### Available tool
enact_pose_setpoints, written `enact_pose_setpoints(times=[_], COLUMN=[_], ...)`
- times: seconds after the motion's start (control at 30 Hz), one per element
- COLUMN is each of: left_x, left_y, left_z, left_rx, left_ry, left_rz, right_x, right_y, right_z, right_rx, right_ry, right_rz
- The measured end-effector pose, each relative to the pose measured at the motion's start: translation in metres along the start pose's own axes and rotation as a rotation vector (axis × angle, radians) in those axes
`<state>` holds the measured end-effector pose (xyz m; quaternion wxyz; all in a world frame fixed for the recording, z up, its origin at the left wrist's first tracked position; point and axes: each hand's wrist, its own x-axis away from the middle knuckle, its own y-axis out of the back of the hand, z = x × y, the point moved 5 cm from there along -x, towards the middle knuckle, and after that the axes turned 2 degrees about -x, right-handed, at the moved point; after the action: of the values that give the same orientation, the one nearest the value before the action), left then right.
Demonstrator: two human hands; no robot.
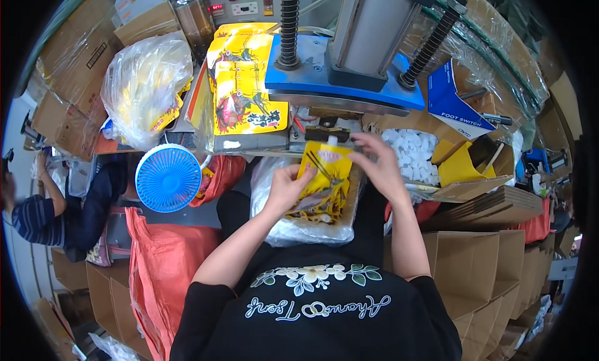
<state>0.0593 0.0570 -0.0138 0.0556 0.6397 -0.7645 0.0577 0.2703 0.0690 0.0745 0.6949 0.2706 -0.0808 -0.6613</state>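
My left hand pinches the left edge of a yellow printed pouch with a white spout at its top. The pouch is held upright just in front of the press machine's lower jaw. My right hand is at the pouch's upper right corner, fingers apart; its thumb is close to the edge, and whether it touches I cannot tell. Below, a plastic-lined box at my lap holds several more yellow pouches.
The press's blue plate overhangs the bench. A stack of flat yellow pouches lies to its left, near a blue fan. White plastic spouts fill a carton at right. A red sack stands lower left; a person sits far left.
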Motion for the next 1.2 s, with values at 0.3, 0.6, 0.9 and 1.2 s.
enact_pose_setpoints(times=[0.3,0.6,0.9,1.2], left_x=[-0.038,-0.043,0.012,0.033], left_y=[-0.018,0.085,0.099,0.023], left_z=[-0.007,-0.064,-0.057,-0.007], left_rx=[0.478,-1.098,-0.570,-0.207], left_ry=[0.187,-0.576,-0.444,-0.257], left_rz=[-0.049,-0.522,-0.431,0.018], right_x=[0.036,0.031,0.022,0.008], right_y=[0.058,0.049,0.048,-0.024], right_z=[-0.050,-0.058,-0.038,0.044], right_rx=[0.859,0.545,-0.018,-0.058], right_ry=[-0.230,-0.064,-0.099,0.106], right_rz=[-0.003,-0.164,-0.191,0.273])
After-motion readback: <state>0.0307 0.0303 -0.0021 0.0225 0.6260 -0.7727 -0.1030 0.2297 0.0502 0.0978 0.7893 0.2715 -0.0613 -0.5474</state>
